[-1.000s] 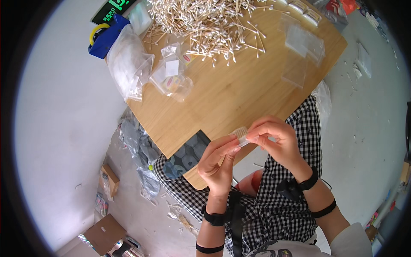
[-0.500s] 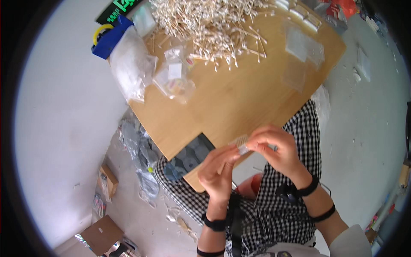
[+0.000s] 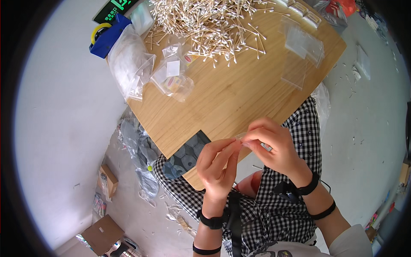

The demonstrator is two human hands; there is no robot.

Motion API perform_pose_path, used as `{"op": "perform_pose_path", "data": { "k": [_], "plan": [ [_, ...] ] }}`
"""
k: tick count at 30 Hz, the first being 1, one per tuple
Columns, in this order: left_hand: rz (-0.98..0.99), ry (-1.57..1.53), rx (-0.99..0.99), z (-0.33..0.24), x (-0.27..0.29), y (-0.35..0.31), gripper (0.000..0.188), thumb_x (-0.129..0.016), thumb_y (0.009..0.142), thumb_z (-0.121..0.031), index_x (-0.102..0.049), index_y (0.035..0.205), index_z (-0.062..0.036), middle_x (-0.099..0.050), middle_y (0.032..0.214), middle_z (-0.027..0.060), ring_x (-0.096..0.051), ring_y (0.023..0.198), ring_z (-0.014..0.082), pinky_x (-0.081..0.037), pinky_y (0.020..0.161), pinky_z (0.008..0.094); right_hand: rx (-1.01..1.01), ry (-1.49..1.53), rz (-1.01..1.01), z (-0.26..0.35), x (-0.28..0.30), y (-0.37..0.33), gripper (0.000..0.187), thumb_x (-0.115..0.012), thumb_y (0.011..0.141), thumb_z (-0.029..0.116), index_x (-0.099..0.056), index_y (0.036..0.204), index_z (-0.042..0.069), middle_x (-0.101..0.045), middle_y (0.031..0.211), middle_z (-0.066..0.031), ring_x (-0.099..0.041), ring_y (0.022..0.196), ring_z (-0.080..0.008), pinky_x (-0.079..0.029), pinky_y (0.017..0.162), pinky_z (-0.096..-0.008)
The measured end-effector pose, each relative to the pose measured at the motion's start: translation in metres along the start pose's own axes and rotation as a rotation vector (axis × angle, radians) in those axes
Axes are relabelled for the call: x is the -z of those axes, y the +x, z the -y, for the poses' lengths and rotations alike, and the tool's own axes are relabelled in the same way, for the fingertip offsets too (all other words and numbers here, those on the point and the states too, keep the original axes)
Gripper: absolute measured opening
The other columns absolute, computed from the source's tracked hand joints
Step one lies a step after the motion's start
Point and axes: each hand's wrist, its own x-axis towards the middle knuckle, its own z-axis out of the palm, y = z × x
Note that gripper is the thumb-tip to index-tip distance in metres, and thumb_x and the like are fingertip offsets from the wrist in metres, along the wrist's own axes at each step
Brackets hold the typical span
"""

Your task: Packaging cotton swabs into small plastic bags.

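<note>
My left hand (image 3: 217,169) and my right hand (image 3: 272,147) meet above the near edge of the wooden table. Between their fingertips is a small piece of clear plastic (image 3: 240,135), mostly covered by the fingers; its exact kind does not show. Both hands are closed in a pinch, thumbs against fingers. Farther off on the tabletop lies a large loose heap of cotton swabs (image 3: 209,25). To its right are flat clear plastic bags (image 3: 297,45) and a few small filled packs (image 3: 311,19).
At the table's left side lie a bulging clear bag (image 3: 128,64), smaller clear bags (image 3: 173,79) and a blue tape dispenser (image 3: 102,43) with a yellow ring. A dark patterned pad (image 3: 188,154) shows at the table's near-left notch. Cardboard boxes (image 3: 102,235) and plastic scraps lie on the floor.
The fingertips have drawn closer together over the clear plastic piece, so less of it shows. My right hand has shifted slightly left and up; the tabletop things stay put.
</note>
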Motion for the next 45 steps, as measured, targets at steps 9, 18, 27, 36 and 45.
{"op": "perform_pose_path", "data": {
  "k": [9,18,27,36,45],
  "plan": [
    [-0.09,0.112,-0.132,0.014,-0.007,-0.002,0.016,-0.07,0.067,0.004,-0.064,0.081,-0.0014,-0.063,0.083,0.0073,-0.061,0.07,0.0227,-0.046,0.061,0.0301,0.049,-0.081,-0.026,0.005,-0.007,0.006,0.01,-0.068,0.071,0.001,-0.062,0.077,0.006,-0.059,0.078,-0.0034,-0.059,0.061,-0.0215,-0.046,0.05,-0.03],
    [-0.061,0.037,-0.126,0.01,0.006,0.001,0.018,-0.073,0.065,0.003,-0.065,0.08,-0.0017,-0.064,0.084,0.0074,-0.061,0.069,0.0224,-0.047,0.059,0.0301,0.04,-0.041,0.012,0.01,0.007,0.005,0.006,-0.067,0.074,0.001,-0.063,0.076,0.005,-0.061,0.077,-0.0048,-0.06,0.061,-0.0186,-0.046,0.051,-0.0277],
    [0.05,-0.028,-0.07,0.004,0.016,-0.016,0.011,-0.067,0.074,0.007,-0.065,0.084,0.002,-0.064,0.088,0.0121,-0.063,0.073,0.0228,-0.05,0.061,0.0282,-0.053,0.017,0.026,0.009,0.007,-0.012,0.005,-0.066,0.077,-0.001,-0.065,0.08,0.002,-0.062,0.08,-0.0069,-0.062,0.065,-0.0181,-0.048,0.055,-0.0245],
    [-0.076,-0.562,0.557,-0.006,0.002,-0.034,0.01,-0.061,0.085,0.001,-0.063,0.095,0.0021,-0.064,0.103,0.0101,-0.058,0.088,0.0122,-0.045,0.074,0.0218,-0.648,0.702,0.111,0.012,0.011,-0.029,0.024,-0.049,0.094,0.009,-0.06,0.113,0.0,-0.062,0.108,-0.0098,-0.063,0.092,-0.016,-0.054,0.064,-0.025],
    [-0.106,-0.77,0.751,-0.01,-0.009,-0.048,0.024,-0.056,0.092,-0.015,-0.061,0.106,0.0029,-0.064,0.105,0.0133,-0.056,0.071,0.0112,-0.044,0.062,0.0229,-0.707,0.867,0.116,0.014,0.008,-0.038,0.032,-0.044,0.097,0.017,-0.053,0.123,0.0,-0.059,0.116,-0.0141,-0.062,0.097,-0.0193,-0.056,0.07,-0.0289]
  ]
}}
